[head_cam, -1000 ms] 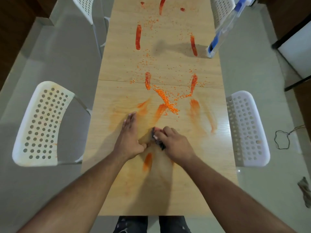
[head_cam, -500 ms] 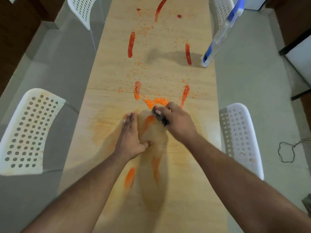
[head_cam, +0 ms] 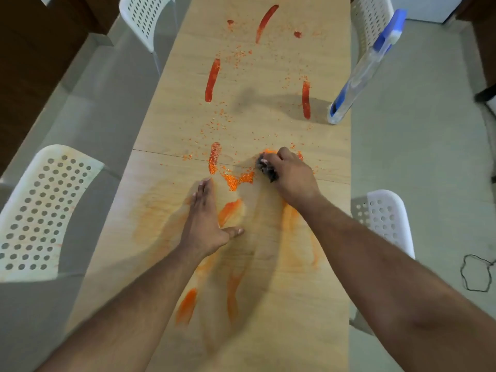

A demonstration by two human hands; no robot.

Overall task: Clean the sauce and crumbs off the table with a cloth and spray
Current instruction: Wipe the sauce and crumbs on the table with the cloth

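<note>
Long light-wood table (head_cam: 281,331), seen from above, set on a pale grey floor (head_cam: 418,162); a seam is seen running across the top at mid-length.

A dark bunched cloth (head_cam: 265,169) is gripped in the right hand (head_cam: 291,177), fingers curled round it, and is pressed on the table just past the seam, right of centre. A heap of orange crumbs (head_cam: 239,179) lies just beside the cloth on its left; more crumbs are scattered up the middle of the table. The left hand (head_cam: 205,224) is laid flat on the wood, fingers straight and together, thumb spread; nothing is held by it.

Smeared orange sauce streaks (head_cam: 186,306) are seen nearer the viewer, around and below both hands. Thick red sauce strokes (head_cam: 212,80) lie on the far half.

A clear spray bottle (head_cam: 361,73) with blue head stands at the right table edge, well apart from the hands. Any label on it cannot be read.

White perforated chairs (head_cam: 40,210) are placed along both sides. A dark cord loop (head_cam: 476,273) lies on the floor at right.
</note>
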